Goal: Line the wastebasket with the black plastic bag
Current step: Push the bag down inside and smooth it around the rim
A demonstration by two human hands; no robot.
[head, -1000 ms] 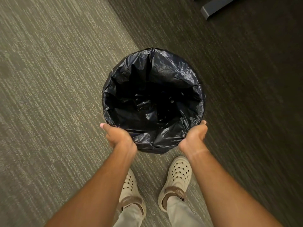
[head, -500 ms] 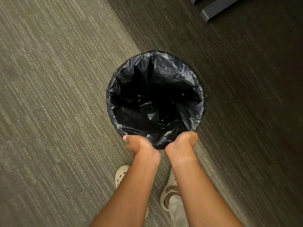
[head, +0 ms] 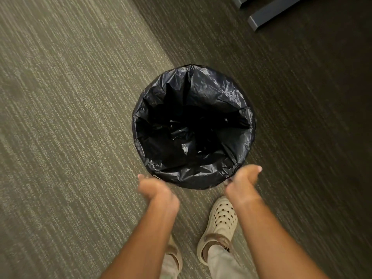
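Down on the carpet (head: 66, 121) stood the wastebasket (head: 198, 183), seen almost straight from above, with the black plastic bag (head: 217, 97) spread inside it and folded out over the rim all the way round. The bag's wrinkled film caught a grey sheen on the far wall of the opening, while the bottom sank into black and could not be made out. Nothing of the basket's own wall showed except what lay under the plastic at the near edge.

Both hands were at that near edge — one on each side of it. The left hand (head: 155, 189) sat at the lower left of the rim, fingers curled inward, blurred by movement; whether it actually pinched the film or only touched it I could not tell. The right hand (head: 244, 179) sat at the lower right, also curled, thumb tip pointing outward, its knuckles against the folded-over plastic; a real grip there could not be confirmed either.

Below the arms a pale perforated clog (head: 220, 222) stood just beside the basket, with a second shoe (head: 174, 256) mostly hidden behind the left forearm. At the top right corner lay a grey furniture base (head: 267, 16) on the darker strip of carpet — well apart from everything else.
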